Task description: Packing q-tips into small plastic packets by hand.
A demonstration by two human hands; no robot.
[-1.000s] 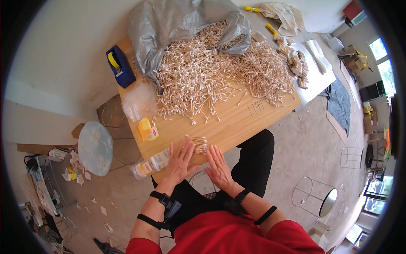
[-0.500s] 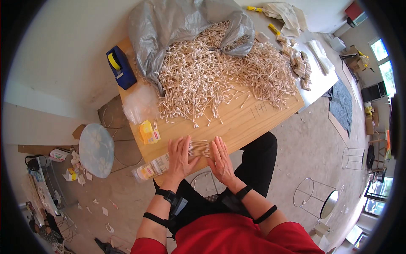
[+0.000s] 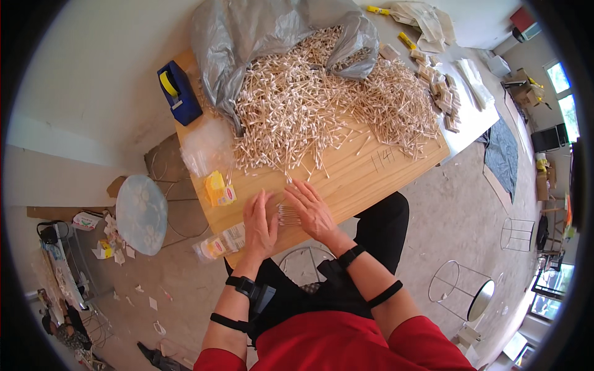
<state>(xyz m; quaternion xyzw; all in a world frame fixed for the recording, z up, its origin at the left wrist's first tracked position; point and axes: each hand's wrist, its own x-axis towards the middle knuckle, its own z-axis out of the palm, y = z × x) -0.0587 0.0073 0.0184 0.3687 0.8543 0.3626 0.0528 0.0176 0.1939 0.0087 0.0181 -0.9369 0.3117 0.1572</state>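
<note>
Between my hands, a row of cotton swabs point(image 3: 288, 216) lies side by side near the table's front edge. My left hand point(image 3: 259, 222) rests at the row's left end, fingers stretched out and thumb apart. Over the right part of the row, my right hand point(image 3: 313, 211) reaches forward with fingers extended, its fingertips near the loose swabs at the heap's front; the palm hides some of the row. A large heap of loose cotton swabs point(image 3: 278, 117) covers the middle of the table. Left of my left hand lies a clear packet point(image 3: 216, 245) with a yellow label.
On the wooden table point(image 3: 359, 185) are yellow cards point(image 3: 218, 190), clear plastic bags point(image 3: 207, 148) and a blue tape dispenser point(image 3: 180, 93). A grey plastic bag point(image 3: 223, 43) drapes over the heap. Several swab bundles point(image 3: 442, 93) lie at the right. A stool point(image 3: 141, 214) stands left.
My right hand has moved forward and left, from the row's right end to over the row. My left hand stays near the left end, its fingers shifted slightly.
</note>
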